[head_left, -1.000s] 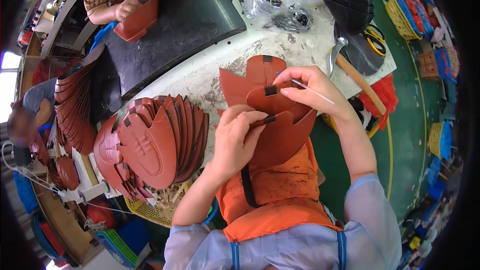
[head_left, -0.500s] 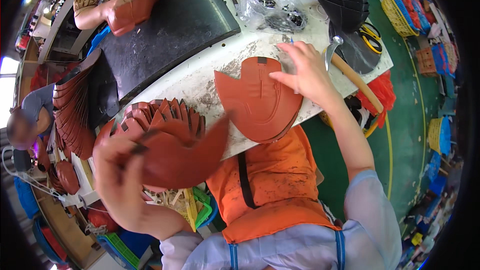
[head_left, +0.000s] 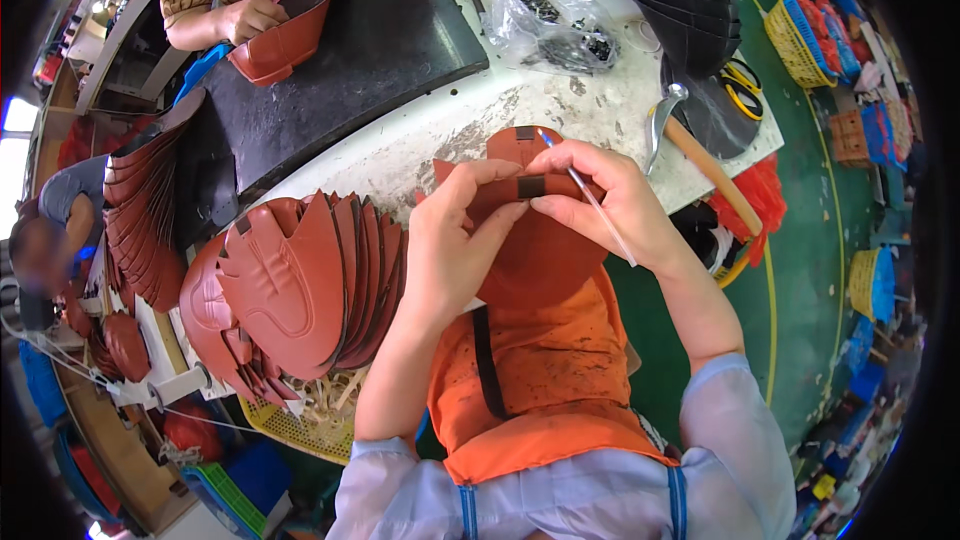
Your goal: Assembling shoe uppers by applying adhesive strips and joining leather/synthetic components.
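Observation:
Both my hands pinch the edge of a reddish-brown leather shoe upper piece (head_left: 535, 265), one on each side of a small black patch (head_left: 532, 186). My left hand (head_left: 440, 240) closes on it with thumb and fingertips. The thumb and forefinger of my right hand (head_left: 622, 202) do the same, and a slim pen with a clear barrel (head_left: 603, 215) is tucked between the fingers. Under the held piece, partly covered, another brown upper piece (head_left: 512, 142) lies by the table's near edge. Left of my hands fans a pile of like pieces (head_left: 285, 290).
A wooden-handled hammer (head_left: 712, 168) and yellow-handled scissors (head_left: 742, 90) lie on the right. Behind are a plastic bag of small black parts (head_left: 565, 30) and a black board (head_left: 370, 60). A co-worker's hand (head_left: 250, 20) holds a brown upper across the table. A yellow basket (head_left: 300, 430) stands lower left.
My left hand has carried the upper piece from the left pile to the middle. My right hand, open over the lying piece before, now pinches the carried one too.

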`<control>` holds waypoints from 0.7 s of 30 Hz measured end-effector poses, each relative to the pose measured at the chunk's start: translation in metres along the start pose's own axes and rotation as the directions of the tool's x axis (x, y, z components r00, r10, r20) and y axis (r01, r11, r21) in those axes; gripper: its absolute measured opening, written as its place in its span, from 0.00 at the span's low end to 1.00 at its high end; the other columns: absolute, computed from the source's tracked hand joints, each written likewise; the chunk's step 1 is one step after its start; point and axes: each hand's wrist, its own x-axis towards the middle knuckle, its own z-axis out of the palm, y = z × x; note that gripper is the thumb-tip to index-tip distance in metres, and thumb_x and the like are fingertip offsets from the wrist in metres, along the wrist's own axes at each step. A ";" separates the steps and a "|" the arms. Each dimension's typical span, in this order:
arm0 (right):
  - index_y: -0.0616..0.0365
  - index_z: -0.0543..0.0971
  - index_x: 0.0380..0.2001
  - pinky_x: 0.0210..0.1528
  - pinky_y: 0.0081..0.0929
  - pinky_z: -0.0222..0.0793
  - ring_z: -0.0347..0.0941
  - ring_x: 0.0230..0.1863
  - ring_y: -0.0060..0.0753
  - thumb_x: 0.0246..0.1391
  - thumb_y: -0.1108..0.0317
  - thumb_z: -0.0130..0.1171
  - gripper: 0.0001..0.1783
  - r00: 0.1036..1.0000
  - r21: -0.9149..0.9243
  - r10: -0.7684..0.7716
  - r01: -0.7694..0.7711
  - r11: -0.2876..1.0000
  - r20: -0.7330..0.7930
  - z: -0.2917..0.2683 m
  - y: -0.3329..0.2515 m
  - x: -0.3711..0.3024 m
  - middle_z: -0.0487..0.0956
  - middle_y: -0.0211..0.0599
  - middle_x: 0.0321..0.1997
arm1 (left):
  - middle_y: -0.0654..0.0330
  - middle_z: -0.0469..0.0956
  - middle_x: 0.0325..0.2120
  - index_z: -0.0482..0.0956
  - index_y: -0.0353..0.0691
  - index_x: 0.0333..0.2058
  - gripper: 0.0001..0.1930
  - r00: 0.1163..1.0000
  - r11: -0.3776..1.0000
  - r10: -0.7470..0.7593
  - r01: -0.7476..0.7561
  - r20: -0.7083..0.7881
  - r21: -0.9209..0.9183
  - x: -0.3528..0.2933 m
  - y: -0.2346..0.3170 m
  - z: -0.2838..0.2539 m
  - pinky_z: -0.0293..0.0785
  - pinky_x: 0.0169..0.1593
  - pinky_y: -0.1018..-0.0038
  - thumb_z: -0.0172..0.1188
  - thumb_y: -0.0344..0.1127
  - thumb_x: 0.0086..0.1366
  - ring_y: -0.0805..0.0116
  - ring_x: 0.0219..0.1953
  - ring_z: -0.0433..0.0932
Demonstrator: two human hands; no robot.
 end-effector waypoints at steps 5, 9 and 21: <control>0.63 0.79 0.41 0.41 0.20 0.72 0.74 0.36 0.17 0.60 0.72 0.68 0.09 0.994 0.088 0.104 -0.106 0.990 0.027 0.001 -0.009 -0.006 0.80 0.30 0.35 | 0.63 0.82 0.39 0.80 0.35 0.45 0.15 0.998 0.998 0.056 -0.056 0.010 -0.004 -0.010 -0.002 0.000 0.76 0.46 0.80 0.68 0.18 0.60 0.77 0.42 0.80; 0.62 0.80 0.39 0.46 0.24 0.70 0.72 0.38 0.17 0.60 0.71 0.67 0.08 0.968 0.181 0.233 -0.248 0.952 0.097 -0.001 -0.016 -0.010 0.78 0.28 0.35 | 0.60 0.85 0.39 0.80 0.38 0.45 0.14 0.999 0.993 -0.020 0.023 0.027 -0.117 -0.023 -0.009 0.001 0.75 0.37 0.76 0.70 0.26 0.61 0.75 0.36 0.82; 0.59 0.76 0.49 0.49 0.36 0.68 0.72 0.40 0.40 0.50 0.62 0.74 0.25 0.971 -0.813 -0.197 0.008 0.582 -0.132 0.003 0.072 0.009 0.76 0.39 0.43 | 0.56 0.81 0.48 0.79 0.33 0.52 0.24 0.934 0.824 -0.022 0.219 -0.357 0.522 -0.061 0.051 -0.177 0.71 0.58 0.71 0.59 0.17 0.54 0.67 0.53 0.77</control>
